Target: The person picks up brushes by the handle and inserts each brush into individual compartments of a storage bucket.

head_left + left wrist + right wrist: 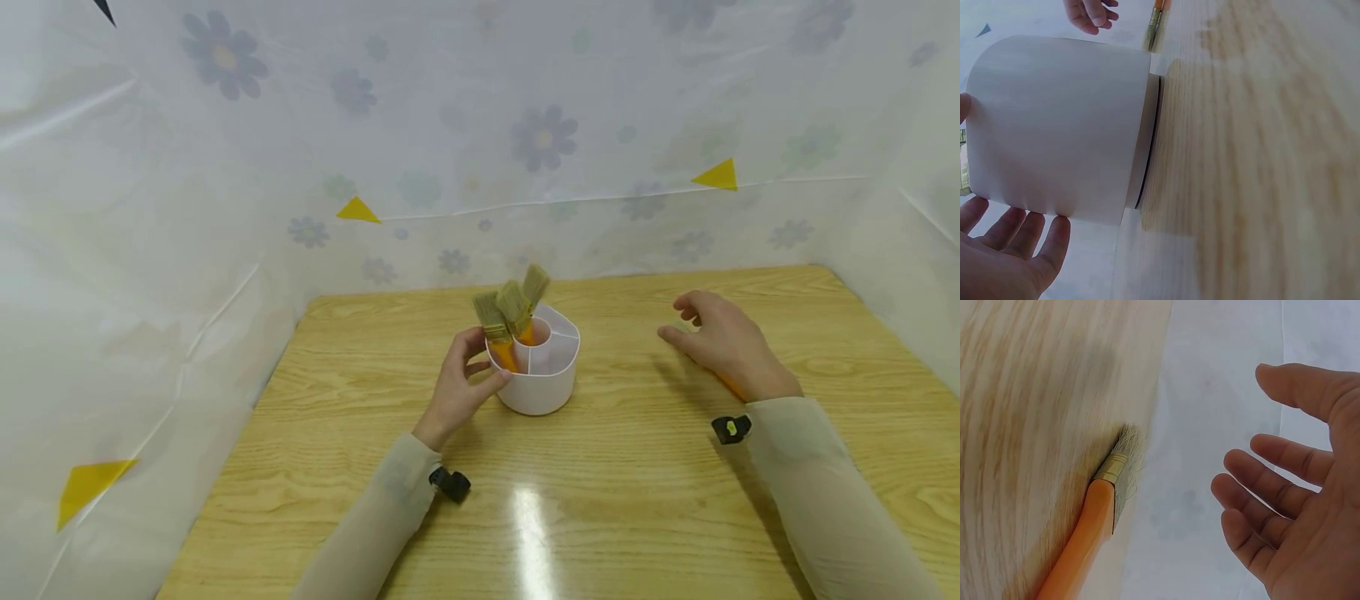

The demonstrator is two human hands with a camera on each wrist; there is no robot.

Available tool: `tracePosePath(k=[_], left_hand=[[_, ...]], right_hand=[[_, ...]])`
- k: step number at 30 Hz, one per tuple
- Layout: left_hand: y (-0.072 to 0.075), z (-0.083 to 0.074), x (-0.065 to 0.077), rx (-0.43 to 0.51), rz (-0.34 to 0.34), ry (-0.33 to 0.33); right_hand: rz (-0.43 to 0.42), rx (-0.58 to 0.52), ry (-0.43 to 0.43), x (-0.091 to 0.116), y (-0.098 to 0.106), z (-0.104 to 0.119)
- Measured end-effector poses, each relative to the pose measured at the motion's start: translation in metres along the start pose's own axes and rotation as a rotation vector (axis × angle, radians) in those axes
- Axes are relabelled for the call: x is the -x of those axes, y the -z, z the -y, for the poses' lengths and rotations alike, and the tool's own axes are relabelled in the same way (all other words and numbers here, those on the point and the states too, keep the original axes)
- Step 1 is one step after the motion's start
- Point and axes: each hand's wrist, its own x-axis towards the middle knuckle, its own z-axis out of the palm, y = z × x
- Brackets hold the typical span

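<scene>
My left hand (460, 387) holds a white round organizer (537, 396) by its left side, thumb at the front rim and fingers round the far side. Several paintbrushes (513, 302) with orange handles stand in it, bristles up, in the left and central compartments. In the left wrist view, the fingers touch the organizer's smooth wall (1060, 131). Over the table to the right, my right hand (723, 342) hovers with loosely bent fingers, holding nothing. Beneath it lies another paintbrush (1088, 528) with an orange handle, mostly hidden by the hand and wrist in the head view.
The wood-grain table (600, 500) carries the organizer near its middle. Flower-printed plastic sheeting (465, 125) hangs behind the table and along both sides. Yellow triangular patches (718, 175) are stuck on the sheeting. A small black camera (450, 483) sits at each wrist.
</scene>
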Motion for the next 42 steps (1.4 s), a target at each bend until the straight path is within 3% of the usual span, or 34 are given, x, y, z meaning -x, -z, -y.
tracePosePath(k=[42], left_hand=[[0.001, 0.002, -0.001, 0.011, -0.003, -0.008]], right_hand=[[0.136, -0.015, -0.025, 0.0, 0.001, -0.02]])
